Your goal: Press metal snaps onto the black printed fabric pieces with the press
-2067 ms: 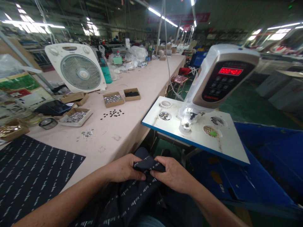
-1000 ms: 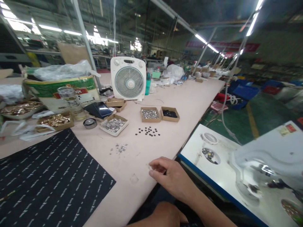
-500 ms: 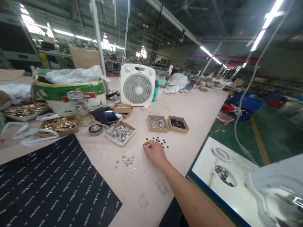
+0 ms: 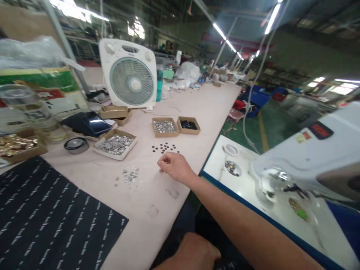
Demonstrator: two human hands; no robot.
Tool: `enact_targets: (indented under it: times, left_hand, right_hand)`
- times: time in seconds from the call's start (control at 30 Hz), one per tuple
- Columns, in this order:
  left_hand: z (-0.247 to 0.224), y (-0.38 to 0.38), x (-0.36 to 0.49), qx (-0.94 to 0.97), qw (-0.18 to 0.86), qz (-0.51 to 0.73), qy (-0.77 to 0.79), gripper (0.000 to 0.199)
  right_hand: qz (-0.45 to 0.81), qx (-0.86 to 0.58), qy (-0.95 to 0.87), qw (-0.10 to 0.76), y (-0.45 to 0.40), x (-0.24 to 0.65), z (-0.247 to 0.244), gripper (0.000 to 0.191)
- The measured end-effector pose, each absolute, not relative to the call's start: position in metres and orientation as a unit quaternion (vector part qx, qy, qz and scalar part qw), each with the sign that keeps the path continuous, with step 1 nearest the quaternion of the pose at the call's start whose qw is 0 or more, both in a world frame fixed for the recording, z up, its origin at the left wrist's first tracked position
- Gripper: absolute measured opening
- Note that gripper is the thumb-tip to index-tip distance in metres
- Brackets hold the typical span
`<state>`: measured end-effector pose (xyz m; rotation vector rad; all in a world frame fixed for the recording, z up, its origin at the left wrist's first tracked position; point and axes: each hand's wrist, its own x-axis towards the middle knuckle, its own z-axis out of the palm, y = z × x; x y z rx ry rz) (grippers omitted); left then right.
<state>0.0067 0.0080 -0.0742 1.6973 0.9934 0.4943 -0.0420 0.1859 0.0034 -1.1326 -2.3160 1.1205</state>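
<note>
Black studs are scattered on the bench, just past the right hand at 12 o'clock, with silver bits around 9 and printed cloth toward 8. Right thumb and fingertips are pinched together, can't tell on what, if anything. Left hand's curled by dark material, fingertips hidden, so can't tell its grip.

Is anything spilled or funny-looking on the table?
Yes, a bit. Silver bits lie loose on the table, outside the box of similar-looking ones. Black bits are scattered too. They might be set out on purpose, though. Nothing looks broken.
</note>
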Motion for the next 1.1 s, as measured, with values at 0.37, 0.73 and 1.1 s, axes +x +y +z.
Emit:
enact_targets:
  times: [0.37, 0.73, 1.1]
  left_hand:
    - [-0.058, -0.024, 0.006, 0.912, 0.140, 0.204, 0.327, 0.015]
    - [-0.042, -0.056, 0.026, 0.923, 0.105, 0.258, 0.265, 0.024]
    - [-0.035, -0.069, 0.024, 0.919, 0.109, 0.262, 0.273, 0.021]
  right_hand:
    - [0.541, -0.554, -0.592, 0.226, 0.023, 0.201, -0.023, 0.011]
    - [0.551, -0.544, -0.569, 0.276, -0.056, 0.242, -0.030, 0.004]
    - [0.536, -0.518, -0.589, 0.313, -0.072, 0.247, -0.032, 0.031]
